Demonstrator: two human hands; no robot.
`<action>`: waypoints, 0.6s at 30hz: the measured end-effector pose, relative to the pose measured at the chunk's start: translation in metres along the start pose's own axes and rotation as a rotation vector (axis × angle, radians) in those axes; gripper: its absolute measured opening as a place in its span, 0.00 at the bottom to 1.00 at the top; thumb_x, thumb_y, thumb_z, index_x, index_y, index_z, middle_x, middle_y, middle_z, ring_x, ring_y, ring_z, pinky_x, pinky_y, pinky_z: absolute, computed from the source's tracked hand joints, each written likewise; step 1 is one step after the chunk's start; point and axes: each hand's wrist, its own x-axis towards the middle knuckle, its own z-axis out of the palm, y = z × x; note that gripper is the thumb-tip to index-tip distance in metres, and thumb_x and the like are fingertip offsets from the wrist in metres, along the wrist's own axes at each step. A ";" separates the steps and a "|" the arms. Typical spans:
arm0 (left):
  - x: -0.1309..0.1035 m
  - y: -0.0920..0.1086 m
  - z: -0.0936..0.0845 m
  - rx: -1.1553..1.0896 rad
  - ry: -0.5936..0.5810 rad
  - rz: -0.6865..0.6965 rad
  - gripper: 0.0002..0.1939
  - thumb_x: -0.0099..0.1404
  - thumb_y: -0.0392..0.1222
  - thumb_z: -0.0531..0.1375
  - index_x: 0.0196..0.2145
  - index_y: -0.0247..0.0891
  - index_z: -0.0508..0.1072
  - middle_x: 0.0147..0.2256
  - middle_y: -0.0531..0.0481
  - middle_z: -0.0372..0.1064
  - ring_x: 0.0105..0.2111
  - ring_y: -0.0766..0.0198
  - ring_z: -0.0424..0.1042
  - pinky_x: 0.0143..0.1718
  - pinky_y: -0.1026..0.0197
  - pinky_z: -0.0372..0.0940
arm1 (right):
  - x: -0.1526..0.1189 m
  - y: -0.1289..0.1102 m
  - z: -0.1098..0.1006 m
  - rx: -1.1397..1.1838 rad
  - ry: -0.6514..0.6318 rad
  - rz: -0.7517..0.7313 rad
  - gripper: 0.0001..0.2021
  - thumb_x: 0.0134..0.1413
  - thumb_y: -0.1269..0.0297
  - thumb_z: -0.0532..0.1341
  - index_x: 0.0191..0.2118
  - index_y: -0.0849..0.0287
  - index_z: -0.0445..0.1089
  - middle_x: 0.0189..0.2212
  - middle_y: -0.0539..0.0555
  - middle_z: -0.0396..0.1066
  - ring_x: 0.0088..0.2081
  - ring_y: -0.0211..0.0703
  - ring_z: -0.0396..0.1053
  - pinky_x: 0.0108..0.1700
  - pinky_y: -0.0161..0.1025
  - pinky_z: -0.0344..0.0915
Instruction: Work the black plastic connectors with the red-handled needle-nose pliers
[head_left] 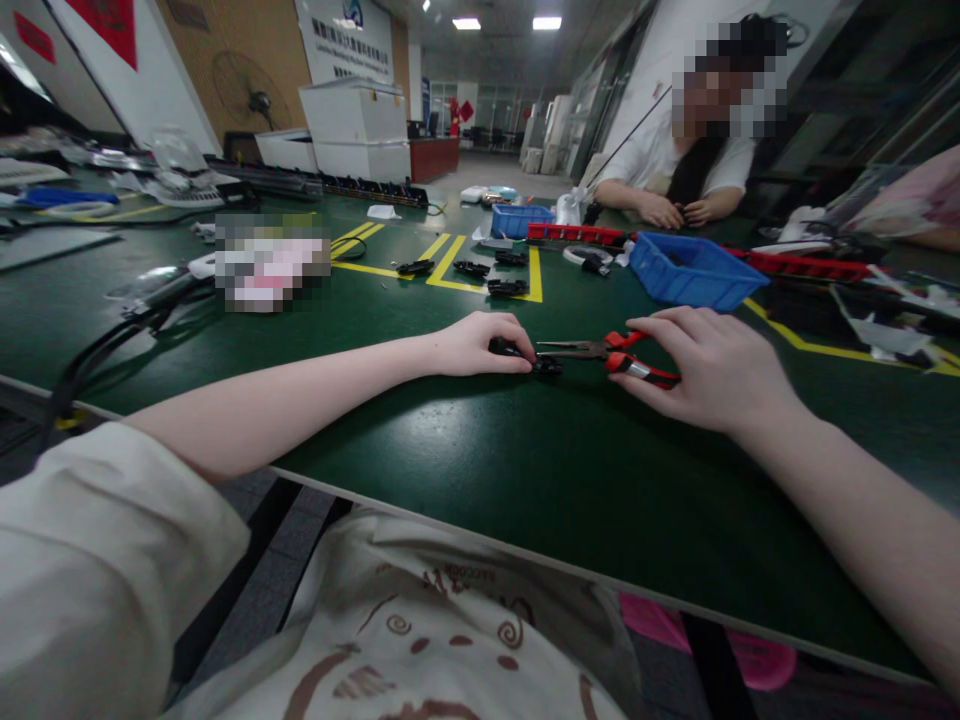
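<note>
Red-handled pliers [641, 370] were held in the right hand [720, 370], with the handles spread between thumb and fingers and the slim nose pointed left. A small black part [549, 367] was pinched in the left hand [476, 345], just above the green tabletop [420, 430] or touching it; which of the two could not be told. The hands were apart, bridged by the pliers, whose tips lay at or just beside the part; whether it was gripped by them could not be made out.

For good control, the part would be best pinched firmly, fingertips clear of the metal nose, and the pliers squeezed gently once lined up, since so small a piece could be twisted or marked.

Beyond the hands, four similar black pieces [508, 287] were laid on and around yellow tape [535, 275]. A blue bin [694, 275] was placed past the right hand, and a co-worker's hands [660, 211] were seen across the table. Dark cables [75, 375] were bunched near the left forearm; the working spot was not blocked by them.
</note>
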 end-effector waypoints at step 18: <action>0.001 -0.005 0.000 -0.055 -0.008 -0.005 0.10 0.66 0.41 0.65 0.43 0.38 0.82 0.45 0.43 0.77 0.49 0.58 0.73 0.56 0.50 0.65 | -0.004 0.000 0.000 0.051 0.000 -0.003 0.21 0.60 0.46 0.59 0.48 0.57 0.71 0.39 0.63 0.74 0.36 0.57 0.71 0.33 0.50 0.65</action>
